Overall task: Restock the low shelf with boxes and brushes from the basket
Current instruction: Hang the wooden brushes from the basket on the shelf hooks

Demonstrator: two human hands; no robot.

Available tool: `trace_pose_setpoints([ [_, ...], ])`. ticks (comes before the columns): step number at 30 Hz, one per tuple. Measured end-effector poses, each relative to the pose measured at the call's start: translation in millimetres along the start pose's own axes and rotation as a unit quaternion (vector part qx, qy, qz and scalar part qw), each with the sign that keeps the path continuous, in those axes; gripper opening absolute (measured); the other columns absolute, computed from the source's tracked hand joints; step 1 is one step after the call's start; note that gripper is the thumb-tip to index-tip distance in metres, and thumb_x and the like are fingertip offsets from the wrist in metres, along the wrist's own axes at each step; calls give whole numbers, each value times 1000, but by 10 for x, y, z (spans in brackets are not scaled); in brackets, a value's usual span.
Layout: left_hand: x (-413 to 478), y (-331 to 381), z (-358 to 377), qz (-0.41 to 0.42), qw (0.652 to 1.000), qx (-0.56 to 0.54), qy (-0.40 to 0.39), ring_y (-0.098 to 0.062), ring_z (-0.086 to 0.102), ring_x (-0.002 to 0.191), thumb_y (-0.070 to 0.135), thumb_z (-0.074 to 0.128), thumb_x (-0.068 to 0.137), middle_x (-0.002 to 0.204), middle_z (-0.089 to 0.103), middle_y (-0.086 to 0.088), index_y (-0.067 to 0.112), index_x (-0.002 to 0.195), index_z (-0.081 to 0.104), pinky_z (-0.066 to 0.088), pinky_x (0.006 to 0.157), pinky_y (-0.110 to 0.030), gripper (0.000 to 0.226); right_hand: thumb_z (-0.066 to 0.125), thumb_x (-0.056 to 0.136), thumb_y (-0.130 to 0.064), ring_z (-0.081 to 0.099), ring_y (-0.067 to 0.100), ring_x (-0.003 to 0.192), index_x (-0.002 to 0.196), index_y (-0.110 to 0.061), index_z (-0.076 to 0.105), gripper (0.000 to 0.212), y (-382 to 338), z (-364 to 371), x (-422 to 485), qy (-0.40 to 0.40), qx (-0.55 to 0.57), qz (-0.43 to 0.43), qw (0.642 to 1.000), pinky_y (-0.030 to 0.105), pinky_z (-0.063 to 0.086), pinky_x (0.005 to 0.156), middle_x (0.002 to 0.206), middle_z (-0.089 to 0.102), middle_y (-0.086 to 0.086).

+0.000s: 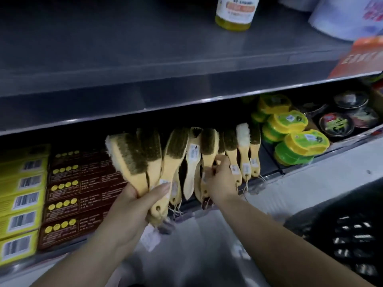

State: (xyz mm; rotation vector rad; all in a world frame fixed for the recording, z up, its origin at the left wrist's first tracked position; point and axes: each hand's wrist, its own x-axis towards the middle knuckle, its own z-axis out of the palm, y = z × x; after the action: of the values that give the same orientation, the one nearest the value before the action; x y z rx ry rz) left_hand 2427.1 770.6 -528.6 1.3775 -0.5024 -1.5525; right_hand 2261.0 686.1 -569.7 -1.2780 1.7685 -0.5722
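The left hand (128, 210) holds a bunch of brushes (145, 162) by their handles. Its grip is tight round them, just in front of the low shelf (273, 176). The right hand (221, 179) reaches into the row of brushes (244, 150) lying on that shelf, and its grip pinches the handle of the middle brush (209, 146).

The low shelf is dark and full. Left of the row, brown boxes (78, 195) with yellow dots lie stacked, with yellow boxes (22, 195) next to them. Right of the row are green and yellow tubs (298, 141), then round dark tins (335, 123). A grey top shelf (145, 59) carries a bottle (235, 13). The floor (186, 245) is grey. A black basket (348, 235) with holes sits at the lower right.

The brushes have pale wood handles, dark bristles, small white tags and strings at the ends.
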Motion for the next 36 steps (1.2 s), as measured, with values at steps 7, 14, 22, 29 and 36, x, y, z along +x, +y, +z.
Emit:
trace_pose_setpoints([
  [7, 224, -101, 341, 17, 998, -53, -29, -16, 68, 87, 22, 72, 58, 98, 73, 0, 19, 103, 67, 52, 69, -28, 45, 46, 96, -21, 52, 26, 110, 133, -16, 41, 38, 112, -55, 72, 21, -56, -39, 997, 38, 44, 94, 123, 50, 8],
  [14, 263, -118, 494, -1, 998, -54, -35, -18, 57, 60, 29, 77, 53, 74, 65, -5, 23, 87, 72, 39, 53, -28, 35, 40, 99, -33, 53, 21, 110, 125, -13, 47, 34, -22, -169, 6, 81, 16, -33, 996, 33, 41, 90, 110, 56, 0],
  [22, 255, 20, 777, -11, 998, 27, -63, -22, 64, 69, 28, 67, 84, 88, 72, -6, 20, 112, 60, 48, 56, -30, 30, 57, 90, -36, 54, 27, 77, 72, -11, 52, 31, -435, -488, -268, -69, 148, 4, 987, 37, 48, 77, 79, 54, 21],
  [29, 422, 44, 933, -22, 997, 77, -9, -25, 65, 83, 31, 49, 96, 85, 71, -1, 20, 111, 57, 51, 82, -42, 19, 41, 98, -18, 56, 34, 94, 109, 2, 51, 25, -138, -680, 39, 91, 167, 50, 980, 41, 47, 88, 96, 57, 21],
  [36, 634, -55, 960, -64, 998, 2, -10, -28, 65, 93, 24, 54, 94, 98, 71, -10, 15, 105, 62, 50, 88, -44, 16, 46, 95, -17, 49, 6, 66, 124, -19, 43, 29, 175, -347, 457, 108, 66, -16, 992, 20, 43, 66, 73, 49, -11],
])
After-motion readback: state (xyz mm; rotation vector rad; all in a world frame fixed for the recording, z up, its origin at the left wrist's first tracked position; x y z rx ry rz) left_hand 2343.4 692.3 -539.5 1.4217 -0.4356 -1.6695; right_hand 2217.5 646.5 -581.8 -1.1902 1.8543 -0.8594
